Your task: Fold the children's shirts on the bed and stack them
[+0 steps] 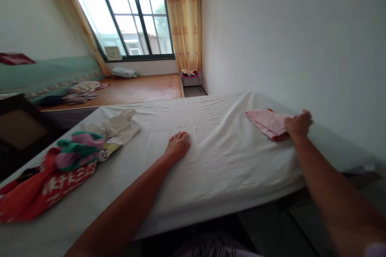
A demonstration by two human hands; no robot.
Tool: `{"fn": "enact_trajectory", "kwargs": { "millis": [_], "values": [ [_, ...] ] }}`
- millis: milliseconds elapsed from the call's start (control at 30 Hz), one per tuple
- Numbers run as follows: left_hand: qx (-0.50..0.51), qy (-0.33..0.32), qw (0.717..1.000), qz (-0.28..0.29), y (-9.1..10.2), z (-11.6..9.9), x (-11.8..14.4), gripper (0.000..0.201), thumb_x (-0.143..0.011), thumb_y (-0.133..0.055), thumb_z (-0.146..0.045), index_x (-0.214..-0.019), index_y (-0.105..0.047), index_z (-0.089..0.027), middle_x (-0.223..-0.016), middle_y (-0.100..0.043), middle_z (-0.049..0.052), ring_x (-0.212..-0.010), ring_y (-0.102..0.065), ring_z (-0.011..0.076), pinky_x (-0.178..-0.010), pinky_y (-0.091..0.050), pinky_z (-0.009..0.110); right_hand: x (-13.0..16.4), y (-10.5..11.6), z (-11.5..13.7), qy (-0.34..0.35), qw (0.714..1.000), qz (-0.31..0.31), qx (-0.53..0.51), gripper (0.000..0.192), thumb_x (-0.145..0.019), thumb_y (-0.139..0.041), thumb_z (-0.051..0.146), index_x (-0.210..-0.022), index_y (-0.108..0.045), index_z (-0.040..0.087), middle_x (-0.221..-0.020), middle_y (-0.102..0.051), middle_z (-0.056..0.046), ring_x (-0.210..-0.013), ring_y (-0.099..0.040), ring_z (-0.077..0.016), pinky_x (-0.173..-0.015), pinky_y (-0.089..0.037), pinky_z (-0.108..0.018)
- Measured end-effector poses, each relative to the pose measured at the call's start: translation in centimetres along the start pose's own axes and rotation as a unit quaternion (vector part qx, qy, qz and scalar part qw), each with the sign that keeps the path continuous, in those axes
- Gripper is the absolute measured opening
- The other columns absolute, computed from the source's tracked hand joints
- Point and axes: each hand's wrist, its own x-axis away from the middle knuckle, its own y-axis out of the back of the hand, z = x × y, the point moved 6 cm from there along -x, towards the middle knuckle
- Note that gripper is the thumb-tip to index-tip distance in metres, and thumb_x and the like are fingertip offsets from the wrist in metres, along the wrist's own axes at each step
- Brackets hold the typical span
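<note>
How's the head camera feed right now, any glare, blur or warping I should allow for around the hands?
Head view: the window is blown out by daylight, the bed sheet evenly lit with soft shadows. The picture is tilted and stretched towards the edges; the forearms look elongated. The right hand on the pink folded cloth is slightly soft; the left hand lies flat and sharper.

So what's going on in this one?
A person leans over a bed covered with a white sheet. The right hand rests on a folded pink cloth near the wall side, fingers curled over its edge. The left hand lies flat on the sheet. A loose pile of clothes, red, green and cream, sits unfolded at the left.
</note>
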Motion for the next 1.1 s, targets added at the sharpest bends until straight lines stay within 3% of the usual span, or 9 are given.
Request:
{"fn": "enact_trajectory", "kwargs": {
  "millis": [67, 133, 267, 400, 633, 833, 900, 967, 1100],
  "values": [
    [-0.001, -0.004, 1.000, 0.005, 0.0, -0.1, 0.3, 0.043, -0.095, -0.038, -0.038, -0.133, -0.050, -0.021, -0.143, -0.047, 0.008, -0.133, -0.040, 0.0258, -0.109, -0.032, 0.044, 0.6, -1.1, 3.2, 0.070, 0.995, -0.032, 0.065, 0.067, -0.074, -0.055, 0.018, -0.139, -0.041, 0.012, -0.137, -0.043, -0.032, -0.127, -0.042, -0.0426, -0.094, -0.038, -0.060],
    [-0.001, -0.011, 1.000, -0.004, 0.1, -0.1, 0.4, 0.042, -0.094, -0.040, -0.038, -0.132, -0.051, -0.023, -0.142, -0.049, 0.007, -0.133, -0.040, 0.0243, -0.110, -0.032, 0.043, 2.9, -4.5, 8.4, 0.196, 0.978, 0.062, 0.039, 0.061, -0.079, -0.052, 0.020, -0.139, -0.042, 0.014, -0.133, -0.050, -0.027, -0.127, -0.044, -0.0382, -0.101, -0.036, -0.055],
    [0.002, -0.011, 1.000, -0.012, 0.4, 0.1, 0.6, 0.039, -0.093, -0.042, -0.035, -0.128, -0.055, -0.024, -0.138, -0.053, 0.006, -0.128, -0.045, 0.0211, -0.107, -0.035, 0.040, 13.1, -10.6, 20.5, 0.395, 0.860, 0.317, -0.065, 0.044, -0.084, -0.046, 0.020, -0.127, -0.054, 0.018, -0.127, -0.059, -0.014, -0.121, -0.052, -0.0289, -0.103, -0.041, -0.047],
    [0.002, 0.010, 1.000, -0.020, 2.5, 1.3, 1.5, 0.035, -0.091, -0.045, -0.030, -0.123, -0.059, -0.024, -0.131, -0.059, 0.005, -0.121, -0.051, 0.0206, -0.103, -0.038, 0.039, 22.3, -13.4, 27.7, 0.448, 0.767, 0.450, -0.088, 0.042, -0.084, -0.049, 0.019, -0.125, -0.058, 0.025, -0.133, -0.058, -0.008, -0.122, -0.050, -0.0256, -0.097, -0.047, -0.045],
    [-0.153, 0.067, 0.982, -0.092, 13.0, 9.1, 9.0, 0.028, -0.090, -0.046, -0.022, -0.108, -0.067, -0.026, -0.124, -0.063, 0.003, -0.118, -0.052, 0.0201, -0.105, -0.034, 0.038, 26.0, -15.9, 27.7, 0.422, 0.755, 0.485, -0.129, 0.035, -0.091, -0.042, 0.024, -0.121, -0.060, 0.025, -0.132, -0.059, -0.006, -0.122, -0.052, -0.0243, -0.098, -0.045, -0.046],
    [-0.263, 0.283, 0.919, -0.076, 19.5, 19.7, 17.3, 0.029, -0.081, -0.062, -0.034, -0.104, -0.063, -0.017, -0.114, -0.063, 0.017, -0.113, -0.053, 0.0343, -0.092, -0.038, 0.046, 25.4, -16.3, 27.0, 0.419, 0.740, 0.496, -0.176, 0.033, -0.090, -0.045, 0.026, -0.117, -0.062, 0.025, -0.129, -0.062, -0.006, -0.119, -0.054, -0.0247, -0.101, -0.044, -0.047],
    [-0.195, 0.322, 0.922, -0.094, 21.1, 21.9, 17.9, 0.015, -0.079, -0.063, -0.029, -0.089, -0.065, -0.018, -0.099, -0.067, 0.014, -0.106, -0.058, 0.0336, -0.089, -0.039, 0.043, 25.3, -16.4, 27.1, 0.417, 0.738, 0.496, -0.188, 0.032, -0.089, -0.046, 0.025, -0.116, -0.063, 0.025, -0.127, -0.063, -0.006, -0.118, -0.054, -0.0250, -0.100, -0.045, -0.047],
    [-0.088, 0.329, 0.923, -0.178, 23.6, 23.1, 17.2, 0.008, -0.076, -0.063, -0.026, -0.077, -0.063, -0.018, -0.083, -0.067, 0.011, -0.094, -0.062, 0.0307, -0.084, -0.042, 0.038, 25.2, -16.4, 27.2, 0.416, 0.734, 0.498, -0.200, 0.032, -0.088, -0.047, 0.025, -0.116, -0.063, 0.025, -0.127, -0.063, -0.006, -0.118, -0.055, -0.0250, -0.100, -0.045, -0.048],
    [0.052, 0.268, 0.903, -0.331, 29.5, 21.6, 12.9, 0.018, -0.086, -0.048, -0.028, -0.086, -0.063, -0.017, -0.075, -0.062, 0.004, -0.072, -0.059, 0.0182, -0.067, -0.044, 0.027, 25.0, -16.1, 27.0, 0.403, 0.724, 0.510, -0.231, 0.030, -0.087, -0.048, 0.024, -0.113, -0.065, 0.026, -0.124, -0.065, -0.006, -0.116, -0.056, -0.0248, -0.101, -0.045, -0.048]
  ]
}}
